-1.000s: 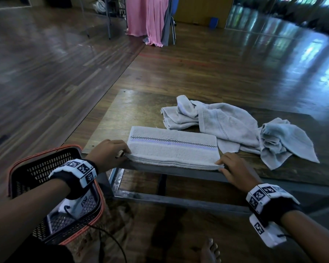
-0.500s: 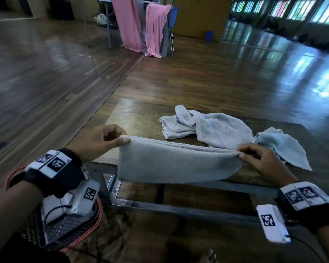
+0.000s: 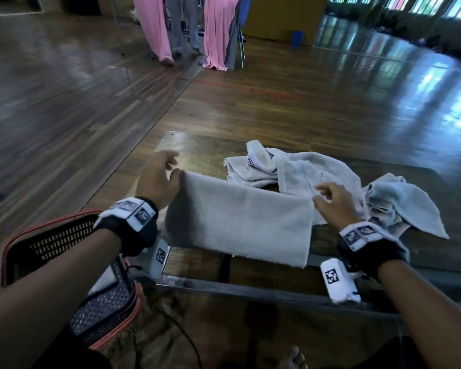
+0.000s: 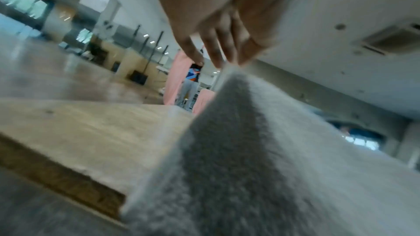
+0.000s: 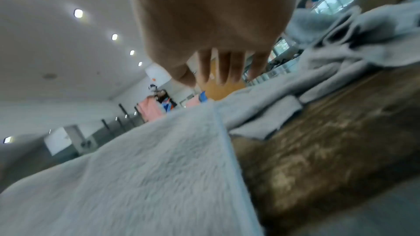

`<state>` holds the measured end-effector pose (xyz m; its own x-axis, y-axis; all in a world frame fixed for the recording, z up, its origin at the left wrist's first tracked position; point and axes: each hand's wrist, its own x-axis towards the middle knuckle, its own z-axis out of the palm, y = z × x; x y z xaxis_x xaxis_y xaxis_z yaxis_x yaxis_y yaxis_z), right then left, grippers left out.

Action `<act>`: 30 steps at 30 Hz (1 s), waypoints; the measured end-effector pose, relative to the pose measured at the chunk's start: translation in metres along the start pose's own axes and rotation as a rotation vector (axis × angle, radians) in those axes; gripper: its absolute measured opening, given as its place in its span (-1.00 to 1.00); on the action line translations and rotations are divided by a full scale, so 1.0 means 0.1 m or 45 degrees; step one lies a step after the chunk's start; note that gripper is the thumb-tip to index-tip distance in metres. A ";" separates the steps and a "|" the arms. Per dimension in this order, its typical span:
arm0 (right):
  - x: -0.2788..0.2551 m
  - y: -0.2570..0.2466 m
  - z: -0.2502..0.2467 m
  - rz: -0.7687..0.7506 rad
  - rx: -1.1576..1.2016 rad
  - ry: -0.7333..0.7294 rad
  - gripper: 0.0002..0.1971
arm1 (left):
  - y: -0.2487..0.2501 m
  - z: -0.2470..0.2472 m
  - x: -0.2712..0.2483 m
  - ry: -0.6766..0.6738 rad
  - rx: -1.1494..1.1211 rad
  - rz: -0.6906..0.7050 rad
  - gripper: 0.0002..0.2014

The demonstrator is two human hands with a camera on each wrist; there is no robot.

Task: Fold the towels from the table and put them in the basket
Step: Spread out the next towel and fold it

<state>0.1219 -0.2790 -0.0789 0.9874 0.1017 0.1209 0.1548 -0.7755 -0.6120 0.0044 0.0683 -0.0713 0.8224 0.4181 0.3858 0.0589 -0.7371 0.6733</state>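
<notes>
The pale grey terry towel, folded into a long strip (image 3: 240, 222), hangs stretched between my two hands over the near edge of the low wooden table (image 3: 197, 155), its lower hem drooping past that edge. Its long axis runs left to right across my front, parallel to the table's near edge.

My left hand (image 3: 159, 179) pinches the strip's upper left corner; in the left wrist view the fingertips (image 4: 218, 60) close right on the top of the cloth. My right hand (image 3: 333, 201) is at the upper right corner with its fingers half curled. The right wrist view shows those fingers (image 5: 225, 71) above the hem, too blurred to be sure, so I cannot tell whether that hand grips or only touches.

The coming fold, as I judge it, turns on bringing one short end onto the other along that left-to-right axis. Each hand is at its own end, so neither is nearer.

The black mesh basket with the orange rim (image 3: 51, 235) stands off the table's near left corner, below my left forearm, so the left hand is the nearer one for the drop.

Behind the strip, toward the table's far right, two crumpled grey towels (image 3: 317, 171) lie in a heap, not yet folded.
</notes>
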 end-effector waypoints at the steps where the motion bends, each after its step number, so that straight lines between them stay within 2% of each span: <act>1: 0.01 -0.05 0.11 0.023 -0.074 0.082 -0.73 | 0.05 0.07 -0.01 0.099 0.068 0.050 -0.66; 2: 0.00 -0.11 0.22 0.010 -0.149 0.119 -0.69 | 0.12 0.16 -0.04 0.131 0.129 0.105 -0.62; 3: -0.03 -0.19 0.34 -0.046 -0.208 0.118 -0.68 | 0.18 0.26 -0.07 0.084 0.180 0.154 -0.60; 4: -0.07 -0.27 0.47 -0.138 -0.245 0.095 -0.69 | 0.24 0.36 -0.13 -0.033 0.236 0.191 -0.59; 7: -0.28 -0.47 0.85 -0.409 -0.316 -0.095 -0.63 | 0.31 0.67 -0.34 -0.596 0.589 0.264 -0.52; 9: -0.45 -0.50 1.07 -0.520 -0.401 -0.255 -0.56 | 0.25 0.84 -0.50 -0.831 0.772 0.265 -0.45; 13: -0.54 -0.35 1.17 -0.613 -0.605 -0.448 -0.47 | 0.10 0.91 -0.48 -0.981 0.898 0.241 -0.37; 17: -0.35 -0.15 0.97 -0.416 -0.680 -0.516 -0.41 | -0.06 0.88 -0.15 -1.110 0.896 0.249 -0.32; 20: -0.26 -0.04 0.80 -0.245 -0.707 -0.487 -0.39 | -0.14 0.89 0.01 -1.103 0.902 0.210 -0.33; 21: -0.24 -0.02 0.75 -0.222 -0.696 -0.462 -0.41 | -0.16 0.88 0.05 -1.029 0.919 0.187 -0.36; 24: -0.20 0.01 0.60 -0.257 -0.613 -0.385 -0.56 | -0.19 0.81 0.15 -0.664 1.030 0.184 -0.45; 26: -0.21 0.01 0.51 -0.299 -0.539 -0.325 -0.65 | -0.19 0.76 0.16 -0.532 1.066 0.218 -0.51; 29: -0.23 0.05 0.42 -0.271 -0.559 -0.336 -0.71 | -0.09 0.69 0.11 -0.527 0.878 0.170 -0.61; 30: -0.23 0.07 0.40 -0.250 -0.570 -0.365 -0.71 | -0.03 0.67 0.08 -0.534 0.783 0.203 -0.67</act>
<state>0.1015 -0.2615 -0.1170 0.9201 0.3875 -0.0566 0.3697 -0.9071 -0.2011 0.0484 0.0384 -0.1130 0.9863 0.1354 0.0938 0.1250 -0.9861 0.1091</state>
